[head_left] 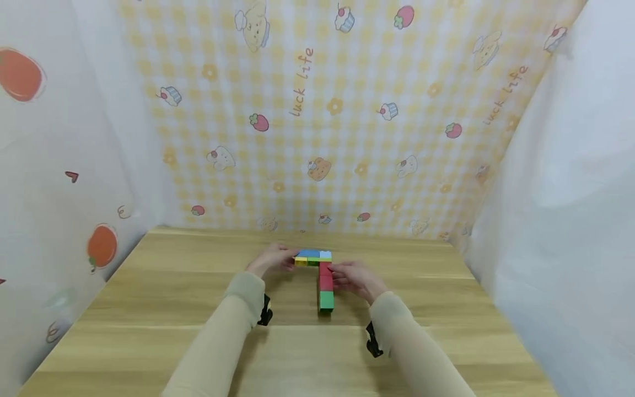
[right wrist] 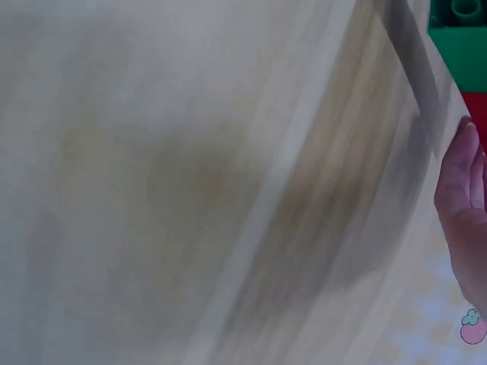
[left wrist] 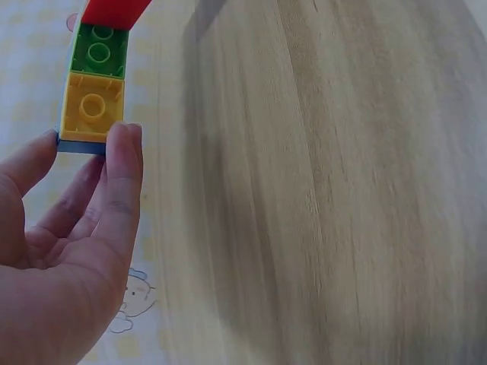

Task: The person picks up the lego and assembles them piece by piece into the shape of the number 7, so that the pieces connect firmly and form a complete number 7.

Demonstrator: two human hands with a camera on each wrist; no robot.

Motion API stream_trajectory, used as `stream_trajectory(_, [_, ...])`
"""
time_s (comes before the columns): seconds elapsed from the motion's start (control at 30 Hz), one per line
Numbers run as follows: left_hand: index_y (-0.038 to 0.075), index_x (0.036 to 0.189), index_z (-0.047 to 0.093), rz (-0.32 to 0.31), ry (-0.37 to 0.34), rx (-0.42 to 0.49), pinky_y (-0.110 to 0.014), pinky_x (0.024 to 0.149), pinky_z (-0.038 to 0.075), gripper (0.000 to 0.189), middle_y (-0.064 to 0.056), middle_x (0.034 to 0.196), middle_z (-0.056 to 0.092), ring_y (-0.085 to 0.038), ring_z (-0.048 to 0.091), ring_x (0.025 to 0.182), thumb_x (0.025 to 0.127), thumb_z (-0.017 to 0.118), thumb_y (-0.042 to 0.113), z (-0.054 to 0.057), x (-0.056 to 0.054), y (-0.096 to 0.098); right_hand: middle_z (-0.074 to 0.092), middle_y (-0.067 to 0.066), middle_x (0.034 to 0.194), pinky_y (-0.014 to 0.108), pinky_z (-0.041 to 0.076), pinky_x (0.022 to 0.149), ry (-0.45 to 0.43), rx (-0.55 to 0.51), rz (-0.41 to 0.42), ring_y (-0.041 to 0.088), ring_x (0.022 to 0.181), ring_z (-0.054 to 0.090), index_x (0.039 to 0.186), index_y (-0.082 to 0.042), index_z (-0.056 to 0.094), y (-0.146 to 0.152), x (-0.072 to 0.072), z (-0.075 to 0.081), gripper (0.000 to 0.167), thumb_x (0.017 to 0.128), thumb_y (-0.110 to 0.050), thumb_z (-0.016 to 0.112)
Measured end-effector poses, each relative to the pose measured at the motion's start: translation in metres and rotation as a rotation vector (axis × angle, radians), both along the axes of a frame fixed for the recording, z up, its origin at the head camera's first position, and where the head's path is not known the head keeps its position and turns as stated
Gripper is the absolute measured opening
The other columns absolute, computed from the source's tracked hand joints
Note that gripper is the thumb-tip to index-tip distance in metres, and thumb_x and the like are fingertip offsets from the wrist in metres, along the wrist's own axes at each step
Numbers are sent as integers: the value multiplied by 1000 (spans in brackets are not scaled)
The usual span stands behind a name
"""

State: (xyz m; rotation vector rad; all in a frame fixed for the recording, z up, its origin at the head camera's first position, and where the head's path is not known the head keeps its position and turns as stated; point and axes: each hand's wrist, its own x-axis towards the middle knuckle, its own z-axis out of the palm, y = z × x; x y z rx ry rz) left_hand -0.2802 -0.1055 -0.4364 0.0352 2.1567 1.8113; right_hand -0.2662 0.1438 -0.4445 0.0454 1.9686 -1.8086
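An L-shaped structure of toy building bricks (head_left: 326, 283) is held off the table between both hands. Its upper row has a blue brick (head_left: 308, 253), a light blue brick (head_left: 325, 255), a yellow brick (head_left: 301, 262) and a green one; red bricks and a green end brick (head_left: 326, 300) run down from it. My left hand (head_left: 274, 259) pinches the blue and yellow end between thumb and fingers. In the left wrist view the hollow underside of the yellow brick (left wrist: 93, 108) shows. My right hand (head_left: 356, 280) holds the red part from the right; its grip is partly cut off in the right wrist view.
The wooden table (head_left: 426, 309) lies beneath, with shadows of the hands and bricks on it. A yellow checked sheet (head_left: 367, 138) hangs behind, and white sheets (head_left: 560, 220) stand at both sides. Black wrist straps (head_left: 373, 339) show at the sleeves.
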Motion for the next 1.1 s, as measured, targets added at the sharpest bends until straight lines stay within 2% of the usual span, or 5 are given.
stream_trajectory(0.13, [-14, 126, 53, -3, -20, 17, -44, 93, 50, 37, -24, 110, 61, -40, 61, 103, 103, 51, 14, -12, 1, 1, 68, 15, 99, 39, 55, 83, -14, 70, -12, 20, 81, 67, 115, 7, 63, -5, 1, -5, 33, 97, -21, 64])
stream_trajectory(0.37, [-16, 124, 53, 34, -51, 16, -38, 88, 53, 37, -24, 107, 61, -36, 63, 100, 103, 52, 13, -15, -2, 9, 68, 13, 92, 37, 56, 81, -26, 107, -16, 17, 75, 66, 113, 7, 63, -4, 0, -3, 28, 98, -16, 61])
stream_trajectory(0.63, [-14, 115, 59, 67, -81, 46, -35, 81, 56, 29, -20, 101, 60, -30, 66, 89, 101, 54, 11, -27, 0, 16, 69, 12, 89, 38, 56, 82, -16, 146, 4, 15, 74, 66, 116, 10, 62, 5, -2, -2, 27, 98, -9, 58])
stream_trajectory(0.9, [-14, 121, 57, 91, -54, 12, -34, 81, 55, 33, -22, 103, 61, -29, 66, 90, 103, 52, 13, -29, 1, 12, 68, 20, 100, 37, 56, 81, -8, 119, 16, 26, 86, 69, 121, 13, 58, 4, -5, 3, 30, 100, -7, 54])
stream_trajectory(1.1, [-15, 125, 52, 21, -36, -20, -35, 81, 55, 33, -25, 107, 59, -30, 65, 91, 103, 49, 11, -23, 4, -1, 61, 28, 119, 46, 52, 88, 47, 176, 45, 37, 102, 64, 129, 11, 52, 9, -3, 18, 36, 102, -13, 51])
